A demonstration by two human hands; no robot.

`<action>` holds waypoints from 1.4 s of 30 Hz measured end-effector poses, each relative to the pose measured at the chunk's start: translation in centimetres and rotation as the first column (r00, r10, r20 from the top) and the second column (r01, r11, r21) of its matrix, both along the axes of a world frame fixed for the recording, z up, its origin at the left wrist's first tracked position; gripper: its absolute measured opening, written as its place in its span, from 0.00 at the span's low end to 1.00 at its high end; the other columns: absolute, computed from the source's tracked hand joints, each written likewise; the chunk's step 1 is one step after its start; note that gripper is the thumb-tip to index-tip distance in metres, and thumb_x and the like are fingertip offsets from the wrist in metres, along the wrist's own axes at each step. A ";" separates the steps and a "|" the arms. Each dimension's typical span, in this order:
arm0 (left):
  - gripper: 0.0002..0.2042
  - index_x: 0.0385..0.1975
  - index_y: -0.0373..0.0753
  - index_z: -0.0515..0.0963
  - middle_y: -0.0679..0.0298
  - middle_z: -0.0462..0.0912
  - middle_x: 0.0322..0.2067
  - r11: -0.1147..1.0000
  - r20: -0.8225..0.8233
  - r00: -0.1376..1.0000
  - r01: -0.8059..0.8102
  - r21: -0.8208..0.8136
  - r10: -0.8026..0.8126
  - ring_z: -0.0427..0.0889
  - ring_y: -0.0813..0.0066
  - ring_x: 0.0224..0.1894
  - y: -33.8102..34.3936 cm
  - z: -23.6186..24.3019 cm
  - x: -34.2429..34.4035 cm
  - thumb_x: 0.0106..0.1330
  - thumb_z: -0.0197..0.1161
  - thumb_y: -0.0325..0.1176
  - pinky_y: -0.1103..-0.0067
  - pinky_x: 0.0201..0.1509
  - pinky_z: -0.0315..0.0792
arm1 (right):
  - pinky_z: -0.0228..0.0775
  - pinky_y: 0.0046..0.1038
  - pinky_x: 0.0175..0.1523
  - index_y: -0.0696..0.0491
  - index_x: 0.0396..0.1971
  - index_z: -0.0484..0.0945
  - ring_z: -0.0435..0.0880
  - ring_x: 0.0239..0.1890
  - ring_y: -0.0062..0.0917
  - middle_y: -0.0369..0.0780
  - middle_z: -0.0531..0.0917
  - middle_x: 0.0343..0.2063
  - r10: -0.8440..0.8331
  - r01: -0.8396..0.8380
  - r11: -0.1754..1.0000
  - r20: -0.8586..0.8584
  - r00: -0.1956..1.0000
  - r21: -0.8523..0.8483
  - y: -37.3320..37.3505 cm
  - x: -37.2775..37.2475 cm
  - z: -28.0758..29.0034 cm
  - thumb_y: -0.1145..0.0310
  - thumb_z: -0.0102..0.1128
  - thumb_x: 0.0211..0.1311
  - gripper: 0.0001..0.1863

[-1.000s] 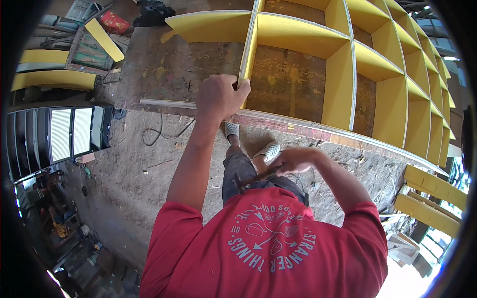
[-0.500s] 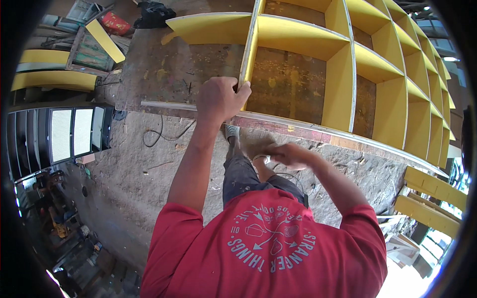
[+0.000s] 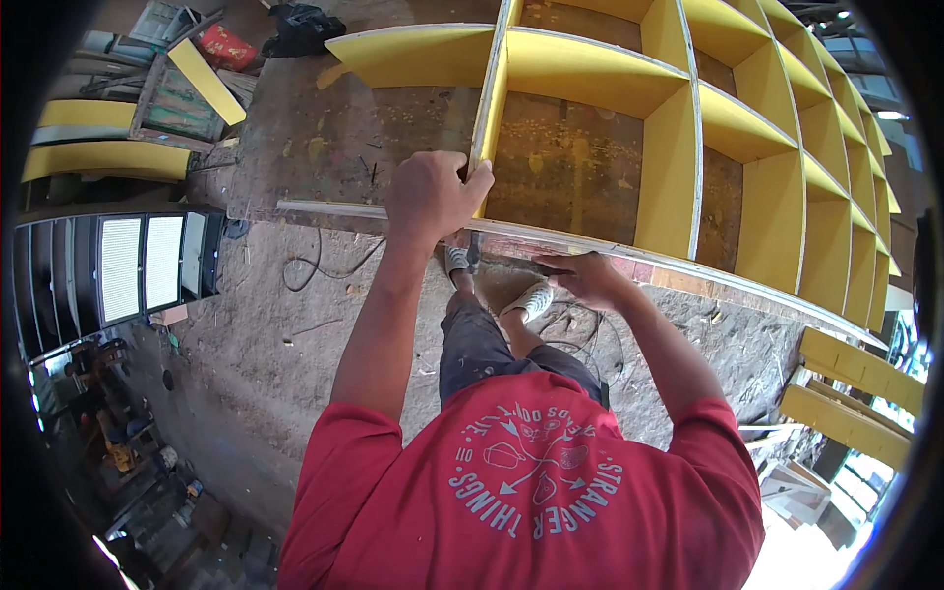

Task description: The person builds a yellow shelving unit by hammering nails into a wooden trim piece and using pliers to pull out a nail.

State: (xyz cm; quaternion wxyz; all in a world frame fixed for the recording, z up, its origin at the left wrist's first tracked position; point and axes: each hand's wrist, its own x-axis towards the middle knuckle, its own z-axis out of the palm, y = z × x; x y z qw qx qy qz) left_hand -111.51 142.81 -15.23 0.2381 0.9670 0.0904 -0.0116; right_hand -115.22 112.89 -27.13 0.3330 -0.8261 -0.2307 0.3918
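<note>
A yellow compartment frame of crossed boards lies on a worn brown worktable. My left hand is closed round the near end of one upright yellow divider, thumb along its edge, just above the pale front strip. My right hand grips the handle of a hammer. The hammer's dark head is at the outer side of the front strip, below the divider's end; whether it touches cannot be told. Several dark nails lie on the tabletop left of my left hand.
Scrap boards and a red container are piled at far left, near a black plastic bag. A cable loops over the rough floor. Yellow planks are stacked at right. A dark slatted cabinet stands at left.
My right hand, blurred before, has swung up toward the table's edge, bringing the hammer head against or close to the front strip. The left hand keeps its hold on the divider.
</note>
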 end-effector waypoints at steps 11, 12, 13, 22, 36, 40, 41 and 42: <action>0.22 0.24 0.36 0.86 0.45 0.84 0.23 1.000 0.010 1.000 0.003 -0.018 -0.003 0.86 0.41 0.30 0.2 -0.3 0.0 0.64 0.66 0.53 0.54 0.35 0.79 | 0.79 0.41 0.60 0.35 0.72 0.76 0.89 0.54 0.43 0.46 0.88 0.56 0.171 -0.173 0.984 0.059 0.984 0.046 1.1 -2.4 0.9 0.56 0.62 0.76 0.26; 0.22 0.23 0.36 0.85 0.45 0.83 0.23 1.000 0.025 1.000 0.012 -0.011 -0.012 0.86 0.40 0.29 0.4 -0.3 0.1 0.64 0.66 0.53 0.54 0.35 0.78 | 0.78 0.41 0.60 0.35 0.72 0.76 0.89 0.54 0.44 0.47 0.88 0.55 0.195 -0.195 0.981 -0.020 0.981 -0.007 1.4 -1.1 2.9 0.57 0.62 0.76 0.26; 0.22 0.23 0.35 0.85 0.44 0.83 0.22 1.000 0.040 0.999 0.022 -0.004 -0.022 0.86 0.40 0.29 0.6 -0.3 0.2 0.64 0.66 0.52 0.54 0.35 0.78 | 0.78 0.42 0.60 0.35 0.71 0.76 0.89 0.54 0.45 0.49 0.88 0.54 0.213 -0.220 0.974 -0.101 0.972 -0.057 1.6 0.2 4.6 0.57 0.62 0.76 0.25; 0.25 0.21 0.33 0.81 0.46 0.80 0.18 0.993 0.006 0.998 0.065 -0.099 -0.065 0.82 0.42 0.23 1.2 -0.3 0.2 0.67 0.68 0.52 0.56 0.30 0.74 | 0.78 0.38 0.49 0.29 0.74 0.73 0.90 0.36 0.45 0.54 0.88 0.37 -0.054 0.056 0.998 -0.204 0.978 0.002 -1.0 -2.9 2.2 0.57 0.65 0.74 0.30; 0.12 0.47 0.35 0.86 0.49 0.89 0.41 0.878 -0.581 0.670 0.437 -0.194 -0.462 0.88 0.51 0.45 19.5 -4.4 9.9 0.70 0.65 0.35 0.63 0.51 0.80 | 0.79 0.31 0.48 0.42 0.68 0.81 0.82 0.33 0.16 0.50 0.92 0.39 -0.341 0.312 0.940 -0.343 0.875 -0.140 -3.2 -4.1 6.4 0.60 0.77 0.65 0.30; 0.12 0.46 0.38 0.86 0.50 0.89 0.44 0.734 -0.601 0.574 0.679 -0.030 -0.556 0.87 0.45 0.50 23.3 -9.5 11.9 0.66 0.63 0.30 0.58 0.54 0.80 | 0.81 0.31 0.53 0.45 0.63 0.85 0.91 0.44 0.20 0.48 0.92 0.44 -0.431 0.369 0.898 -0.310 0.847 -0.240 -1.5 -4.6 8.0 0.63 0.76 0.66 0.25; 0.12 0.46 0.38 0.86 0.50 0.89 0.44 0.736 -0.604 0.577 0.677 -0.024 -0.550 0.87 0.45 0.50 24.3 -10.6 11.9 0.66 0.63 0.30 0.58 0.54 0.80 | 0.81 0.31 0.53 0.45 0.63 0.85 0.91 0.44 0.20 0.48 0.92 0.44 -0.426 0.367 0.901 -0.311 0.849 -0.234 -0.5 -4.5 8.8 0.63 0.76 0.66 0.25; 0.10 0.45 0.38 0.86 0.50 0.89 0.44 0.777 -0.562 0.617 0.625 -0.076 -0.551 0.87 0.45 0.49 25.2 -11.5 11.9 0.66 0.64 0.28 0.59 0.53 0.80 | 0.80 0.30 0.54 0.46 0.63 0.85 0.91 0.45 0.20 0.47 0.92 0.46 -0.514 0.415 0.851 -0.354 0.781 -0.321 0.5 -4.2 9.9 0.64 0.77 0.66 0.25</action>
